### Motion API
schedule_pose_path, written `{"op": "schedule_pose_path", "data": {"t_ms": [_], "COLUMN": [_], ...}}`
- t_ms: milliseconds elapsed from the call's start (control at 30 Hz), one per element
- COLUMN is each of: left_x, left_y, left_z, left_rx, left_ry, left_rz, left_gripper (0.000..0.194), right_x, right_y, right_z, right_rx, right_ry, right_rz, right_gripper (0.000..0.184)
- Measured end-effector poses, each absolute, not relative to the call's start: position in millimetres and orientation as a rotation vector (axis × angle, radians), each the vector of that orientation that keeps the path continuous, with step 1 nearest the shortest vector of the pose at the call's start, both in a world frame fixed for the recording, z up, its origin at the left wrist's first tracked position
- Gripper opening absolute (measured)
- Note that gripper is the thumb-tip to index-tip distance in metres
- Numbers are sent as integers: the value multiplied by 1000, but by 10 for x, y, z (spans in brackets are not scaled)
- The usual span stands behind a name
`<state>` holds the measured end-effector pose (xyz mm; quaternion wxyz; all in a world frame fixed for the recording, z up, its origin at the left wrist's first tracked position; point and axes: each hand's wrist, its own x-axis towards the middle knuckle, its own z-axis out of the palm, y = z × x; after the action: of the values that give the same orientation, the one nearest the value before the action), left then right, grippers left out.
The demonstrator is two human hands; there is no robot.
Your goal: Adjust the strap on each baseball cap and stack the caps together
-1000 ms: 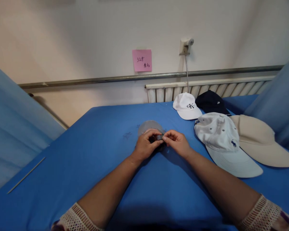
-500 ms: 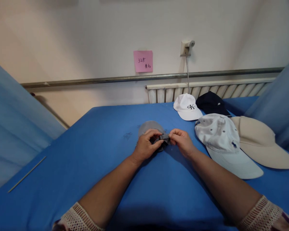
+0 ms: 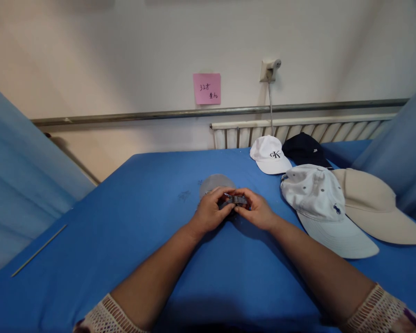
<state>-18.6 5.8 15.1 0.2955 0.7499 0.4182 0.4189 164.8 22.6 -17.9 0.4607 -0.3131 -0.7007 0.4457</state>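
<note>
A grey cap (image 3: pixel 216 181) rests on the blue-covered table (image 3: pixel 118 240), its brim or crown pointing away from me. Between my hands is the cap's dark grey adjuster strap (image 3: pixel 238 200). My left hand (image 3: pixel 210 210) is closed on the strap's left part, thumb and fingers pinching it. My right hand (image 3: pixel 256 209) wraps round the strap's right end, thumb below and fingers above. Much of the cap is hidden behind my hands.
To the right lie a white cap (image 3: pixel 268 152), a black cap (image 3: pixel 303 149), a pale grey cap (image 3: pixel 310 189) and a beige cap (image 3: pixel 367 189). A thin stick (image 3: pixel 38 251) lies at left. Blue curtains (image 3: pixel 17 175) hang on both sides; a rail (image 3: pixel 159 114) runs along the wall.
My right hand has shifted left, closer to my left hand, going from a fingertip pinch on the strap's end to a fuller grip. My left hand has barely moved.
</note>
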Motion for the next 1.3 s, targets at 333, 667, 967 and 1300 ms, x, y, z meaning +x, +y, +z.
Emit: {"op": "schedule_pose_path", "data": {"t_ms": [333,667,967,1300], "left_x": [-170,-174,-201,-205], "left_y": [50,36,70,34], "left_z": [257,251,262,266], "left_rx": [1452,1746,2144,2288], "left_ry": [1041,1127,1170,1262], "left_rz": [1261,1127,1045,992], "left_gripper": [30,34,17,14], "right_x": [1685,1671,1672,1681], "right_y": [278,263,224,212], "right_z": [-191,-242,-212,-170], "right_rx": [-852,-908,-927,-957], "right_ry": [-1836,-1792,-1829,-1834], "right_rz": [827,920,865,810], "right_gripper": [16,25,24,19]}}
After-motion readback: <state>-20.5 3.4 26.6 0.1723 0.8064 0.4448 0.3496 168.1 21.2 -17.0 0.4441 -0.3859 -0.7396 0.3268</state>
